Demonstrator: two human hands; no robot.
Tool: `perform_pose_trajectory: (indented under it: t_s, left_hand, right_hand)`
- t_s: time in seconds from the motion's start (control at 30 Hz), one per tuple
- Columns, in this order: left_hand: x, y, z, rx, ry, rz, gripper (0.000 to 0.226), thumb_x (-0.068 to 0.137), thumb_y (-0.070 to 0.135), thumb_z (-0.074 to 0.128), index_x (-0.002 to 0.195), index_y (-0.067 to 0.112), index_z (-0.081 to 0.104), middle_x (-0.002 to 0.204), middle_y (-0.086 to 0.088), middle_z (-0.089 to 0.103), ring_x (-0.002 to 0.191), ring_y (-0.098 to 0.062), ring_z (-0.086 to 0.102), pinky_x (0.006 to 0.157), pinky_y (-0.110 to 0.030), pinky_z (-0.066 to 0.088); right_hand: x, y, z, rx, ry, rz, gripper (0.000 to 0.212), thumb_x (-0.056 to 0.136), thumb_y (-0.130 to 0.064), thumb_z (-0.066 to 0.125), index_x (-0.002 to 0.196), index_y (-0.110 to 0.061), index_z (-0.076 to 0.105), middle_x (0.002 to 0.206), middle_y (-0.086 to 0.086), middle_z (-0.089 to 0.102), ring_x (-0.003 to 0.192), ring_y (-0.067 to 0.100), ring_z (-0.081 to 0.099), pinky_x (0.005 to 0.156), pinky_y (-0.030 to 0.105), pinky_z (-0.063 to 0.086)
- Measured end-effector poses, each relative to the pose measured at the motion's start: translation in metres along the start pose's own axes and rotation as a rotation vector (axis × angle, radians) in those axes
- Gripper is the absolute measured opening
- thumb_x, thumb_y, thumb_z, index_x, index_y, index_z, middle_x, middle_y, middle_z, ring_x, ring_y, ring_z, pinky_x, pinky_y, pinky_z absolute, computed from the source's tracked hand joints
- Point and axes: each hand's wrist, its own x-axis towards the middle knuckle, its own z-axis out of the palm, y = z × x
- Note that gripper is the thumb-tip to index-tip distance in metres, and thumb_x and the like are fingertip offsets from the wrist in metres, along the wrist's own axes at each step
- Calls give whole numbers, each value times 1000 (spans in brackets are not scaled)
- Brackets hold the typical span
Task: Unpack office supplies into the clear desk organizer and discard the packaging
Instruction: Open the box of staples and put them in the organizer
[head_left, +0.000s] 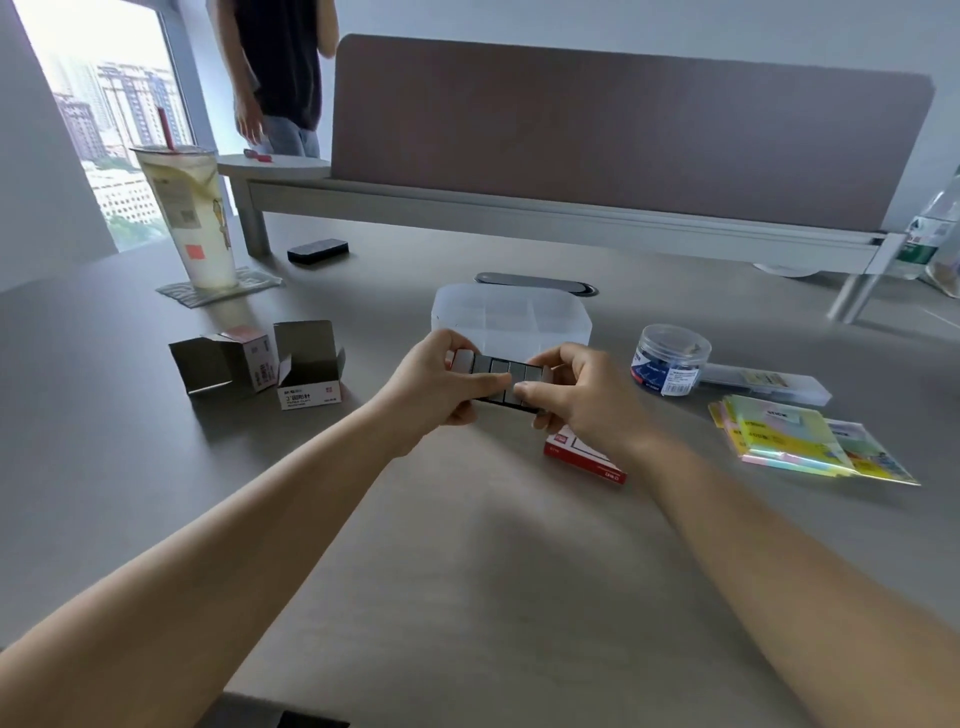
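Mid-frame: my left hand (441, 382) and right hand (576, 395) both pinch one block of staples (506, 379), held in the air just in front of the clear organizer (511, 317). Risk, as I judge it: the strips split apart under uneven squeeze and scatter. Count: two opened boxes (260, 364) at left, one red box (584, 460) lower right of the hands, one round tub (672, 358).
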Motion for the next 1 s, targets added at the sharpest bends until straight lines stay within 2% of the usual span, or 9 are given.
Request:
perform_pose_trajectory:
  t_s: [0.17, 0.33, 0.43, 0.57, 0.67, 0.77, 0.87, 0.93, 1.0]
  left_hand:
    - [11, 14, -9, 81, 96, 67, 34, 73, 13, 72, 95, 12, 46, 81, 1, 44, 61, -17, 49, 60, -31, 49]
    - [30, 30, -18, 152, 131, 146, 31, 74, 11, 70, 92, 14, 45, 82, 0, 48, 69, -15, 51, 58, -26, 49]
    - [48, 38, -20, 213, 147, 211, 32, 73, 12, 71, 92, 16, 45, 87, 0, 48, 74, -17, 51, 60, -27, 50]
    - [73, 44, -22, 287, 128, 275, 35, 73, 15, 71, 92, 18, 42, 79, 3, 46, 67, -18, 47, 61, -31, 46]
    - [86, 42, -21, 352, 99, 337, 37, 73, 12, 70, 92, 19, 40, 77, 1, 47, 71, -22, 43, 61, -31, 42]
    - [94, 37, -20, 412, 77, 392, 39, 73, 8, 69, 94, 18, 39, 84, -5, 49, 71, -20, 42, 58, -26, 41]
    - [98, 33, -21, 451, 61, 411, 40, 74, 7, 69, 95, 19, 37, 85, -4, 50, 70, -18, 44, 58, -20, 43]
    - [101, 29, -22, 479, 50, 407, 41, 74, 8, 69, 96, 20, 37, 86, -3, 50, 67, -14, 44, 53, -11, 39]
    - [103, 27, -24, 498, 32, 395, 40, 74, 8, 69, 98, 21, 40, 89, -4, 50, 68, -15, 43, 50, -8, 36]
  right_hand:
    - [15, -14, -1, -44, -13, -78, 19, 81, -11, 62, 96, -13, 50, 63, 0, 55, 51, 11, 55, 53, 23, 46]
    - [37, -24, -8, -106, 13, -158, 17, 81, -6, 56, 94, -16, 53, 65, -1, 56, 54, 10, 53, 48, 10, 39]
    - [56, -29, -15, -145, 34, -176, 18, 81, -4, 55, 94, -15, 54, 62, -1, 56, 54, 9, 53, 52, 14, 39]
    - [79, -32, -23, -172, 32, -186, 18, 81, -5, 59, 97, -11, 54, 72, 7, 60, 63, 17, 57, 49, 12, 40]
    - [89, -28, -26, -194, 16, -183, 19, 80, -5, 60, 93, -13, 50, 70, 6, 61, 63, 19, 56, 55, 23, 41]
    - [94, -21, -28, -223, -11, -182, 20, 81, -5, 59, 92, -16, 47, 69, 4, 62, 68, 23, 58, 62, 30, 43]
    - [97, -16, -28, -240, -38, -193, 21, 81, -4, 59, 91, -17, 45, 70, 5, 63, 79, 30, 62, 75, 37, 49]
    - [99, -12, -26, -254, -61, -192, 23, 80, -4, 59, 86, -20, 44, 68, 2, 63, 78, 28, 62, 78, 39, 49]
    - [101, -9, -25, -267, -83, -186, 25, 79, -4, 61, 84, -21, 44, 67, 0, 63, 77, 25, 63, 77, 37, 48]
